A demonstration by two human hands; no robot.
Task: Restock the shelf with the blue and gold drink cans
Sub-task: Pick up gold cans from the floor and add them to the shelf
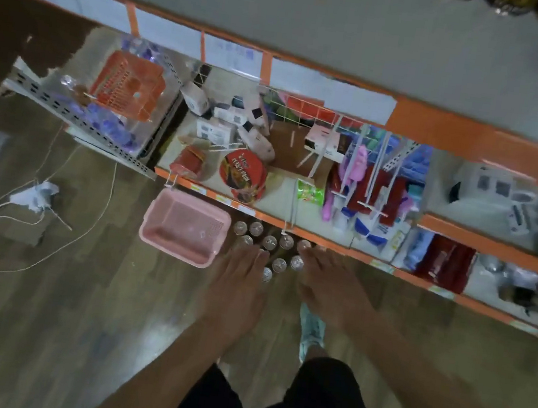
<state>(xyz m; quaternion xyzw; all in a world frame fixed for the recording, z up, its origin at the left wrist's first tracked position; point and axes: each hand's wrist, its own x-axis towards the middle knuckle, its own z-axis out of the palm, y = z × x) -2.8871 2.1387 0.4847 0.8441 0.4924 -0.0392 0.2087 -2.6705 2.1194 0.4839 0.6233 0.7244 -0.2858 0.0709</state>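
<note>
On floor at shelf foot (325, 237), ~10 can tops (279, 265) show, clustered; colours can't be told from above. Left hand (238, 281) and right hand (329, 281) spread flat over cluster, fingers extended, gripping nothing. 1 pink basket (184, 228) at 9 o'clock of cans; 1 red noodle bowl (243, 174) at 12 on shelf; string (33, 226) farther at 9.

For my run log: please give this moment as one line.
hands: left and right open, reaching down | cans: on floor beside pink basket | shelf: not restocked
</note>
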